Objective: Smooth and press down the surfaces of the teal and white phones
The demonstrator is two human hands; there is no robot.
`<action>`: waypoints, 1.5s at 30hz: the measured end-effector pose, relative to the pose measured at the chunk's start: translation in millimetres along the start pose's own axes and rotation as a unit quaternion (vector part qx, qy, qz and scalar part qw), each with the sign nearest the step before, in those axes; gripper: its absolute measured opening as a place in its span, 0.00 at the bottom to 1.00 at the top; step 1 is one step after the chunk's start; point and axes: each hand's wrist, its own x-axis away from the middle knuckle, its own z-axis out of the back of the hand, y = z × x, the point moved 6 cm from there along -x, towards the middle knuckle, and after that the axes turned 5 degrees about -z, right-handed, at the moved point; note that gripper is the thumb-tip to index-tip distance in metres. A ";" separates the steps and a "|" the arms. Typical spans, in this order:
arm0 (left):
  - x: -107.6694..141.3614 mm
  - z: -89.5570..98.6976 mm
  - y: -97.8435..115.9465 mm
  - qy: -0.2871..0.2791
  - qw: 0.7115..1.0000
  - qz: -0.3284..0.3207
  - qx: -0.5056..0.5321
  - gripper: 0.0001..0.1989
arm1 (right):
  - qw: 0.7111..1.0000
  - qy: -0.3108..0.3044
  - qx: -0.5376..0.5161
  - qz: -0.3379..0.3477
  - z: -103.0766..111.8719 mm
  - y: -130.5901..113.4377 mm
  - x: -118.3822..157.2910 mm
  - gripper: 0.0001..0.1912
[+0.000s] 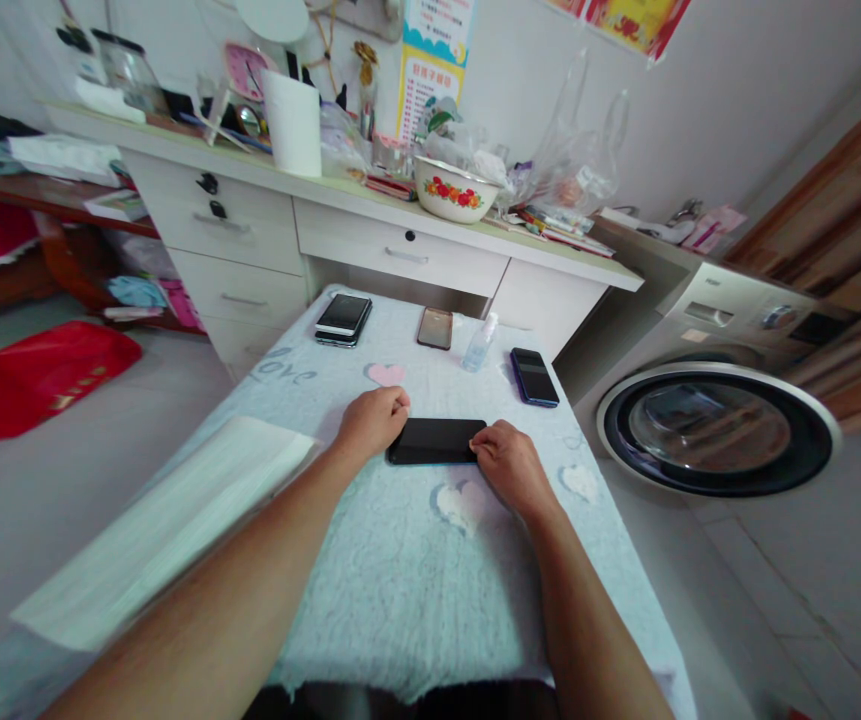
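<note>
My L grip [374, 420] & R grip [506, 460] pinch opp. ends of black smartphone [437, 442], mid-desk [392, 570]; prob. steadying step, next move calls for even hold.

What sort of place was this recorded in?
Most likely a room in someone's home: a front-loading washing machine stands on the right, and a flower-painted bowl and a pink clock sit on top of the white drawer unit.
</note>
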 end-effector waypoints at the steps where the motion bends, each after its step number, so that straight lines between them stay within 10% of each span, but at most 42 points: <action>1: 0.0 -0.1 0.0 0.001 1.000 -0.001 0.002 0.07 | 1.000 -0.005 -0.007 0.009 0.0 -2.6 0.6 0.10; 12: 0.8 0.9 1.5 -0.002 1.000 0.005 0.004 0.07 | 0.995 -0.035 -0.067 0.070 -2.3 -9.4 3.5 0.09; 45: 1.3 1.5 0.5 -0.002 1.000 0.005 -0.007 0.08 | 0.995 0.025 0.044 -0.091 6.5 25.1 -3.9 0.10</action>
